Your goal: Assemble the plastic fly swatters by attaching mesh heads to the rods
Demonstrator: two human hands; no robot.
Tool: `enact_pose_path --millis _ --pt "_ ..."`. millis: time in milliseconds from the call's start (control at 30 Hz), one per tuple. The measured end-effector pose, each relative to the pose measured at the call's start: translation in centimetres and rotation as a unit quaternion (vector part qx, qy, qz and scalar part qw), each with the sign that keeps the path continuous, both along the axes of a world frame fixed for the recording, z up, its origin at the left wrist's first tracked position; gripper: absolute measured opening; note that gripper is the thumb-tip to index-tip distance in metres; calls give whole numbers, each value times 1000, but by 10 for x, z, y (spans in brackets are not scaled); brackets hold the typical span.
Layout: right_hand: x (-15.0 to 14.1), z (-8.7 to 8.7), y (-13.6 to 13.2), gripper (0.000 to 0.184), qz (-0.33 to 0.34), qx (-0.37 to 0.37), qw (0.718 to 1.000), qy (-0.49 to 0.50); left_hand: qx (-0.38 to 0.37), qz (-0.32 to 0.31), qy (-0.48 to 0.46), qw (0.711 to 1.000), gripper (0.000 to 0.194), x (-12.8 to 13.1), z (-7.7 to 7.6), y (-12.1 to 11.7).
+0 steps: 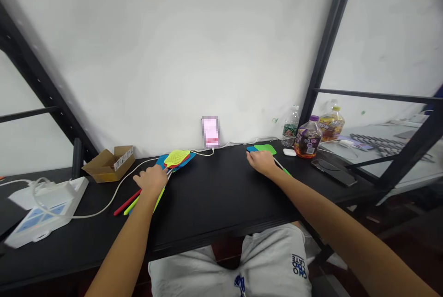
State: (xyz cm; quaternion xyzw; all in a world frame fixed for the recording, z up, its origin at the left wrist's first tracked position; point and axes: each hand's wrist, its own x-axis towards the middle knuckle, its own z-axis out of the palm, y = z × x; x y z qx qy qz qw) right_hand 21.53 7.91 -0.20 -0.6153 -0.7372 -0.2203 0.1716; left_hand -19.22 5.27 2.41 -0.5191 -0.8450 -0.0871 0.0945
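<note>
Several fly swatters lie in an overlapping bunch at the left of the black desk. A yellow fly swatter (176, 157) is on top, with red and blue heads partly showing beneath it. My left hand (152, 179) is closed over their thin shafts, just below the heads. Red and yellow-green handles stick out on both sides of my wrist. Farther right, my right hand (262, 162) has its fingers curled on a blue fly swatter (252, 149), mostly hidden by the hand. Beside it, touching the hand, lies a green fly swatter (265, 149), its handle running under my forearm.
A phone (211, 132) leans on the wall, cable attached. An open cardboard box (110, 165) and a white power strip (48, 216) are at left. At right stand a water bottle (290, 128) and a drink bottle (308, 138), near a white case (290, 152) and dark phone (334, 172).
</note>
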Motion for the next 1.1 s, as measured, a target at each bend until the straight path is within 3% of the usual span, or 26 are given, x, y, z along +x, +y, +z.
enact_pose_path --millis 133,233,433,600,733,800,900,1000,1100 --pt "-38 -14 8 52 14 96 992 86 6 -11 25 1000 34 3 -2 -3" --pt "-67 -14 11 51 27 135 980 144 19 -15 48 999 32 6 -1 -6" --pt "-104 0 -1 53 47 72 973 216 95 -55 71 991 38 32 13 -23" --pt "-96 7 -12 47 36 65 957 281 166 -198 128 958 37 82 17 -36" --pt "-73 9 -5 43 35 115 927 355 136 -309 133 932 36 127 14 -36" --pt "-61 9 1 45 36 107 917 382 111 -355 134 919 35 147 10 -35" --pt "-48 7 7 53 1 13 914 405 72 -409 117 902 36 170 0 -35" --pt "-45 4 10 55 -44 -89 918 384 40 -412 75 907 37 181 -9 -40" --pt "-51 2 9 51 -65 -130 926 347 15 -409 54 911 37 178 -15 -43"
